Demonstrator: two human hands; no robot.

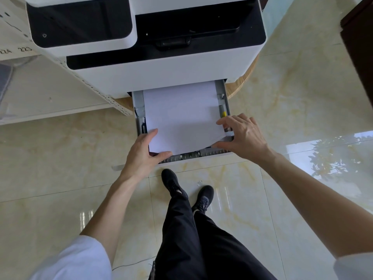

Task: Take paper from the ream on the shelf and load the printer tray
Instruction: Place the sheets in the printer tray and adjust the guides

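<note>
A white and black printer (pixel 161 67) stands on a round wooden table, its grey paper tray (pixel 223 98) pulled out toward me. A white stack of paper (pixel 181 116) lies in the tray, its near right corner bowed upward. My left hand (pixel 143 152) grips the stack's near left corner, thumb beneath the front edge. My right hand (pixel 242 134) holds the near right corner, fingers on top and thumb under the lifted edge. The ream on the shelf is out of view.
A white metal shelf (pixel 46 93) runs along the left of the printer. The round wooden table (pixel 240 83) juts out on the right. My legs and black shoes (pixel 171 182) stand on glossy marble floor tiles below the tray. Dark furniture (pixel 359 37) sits at far right.
</note>
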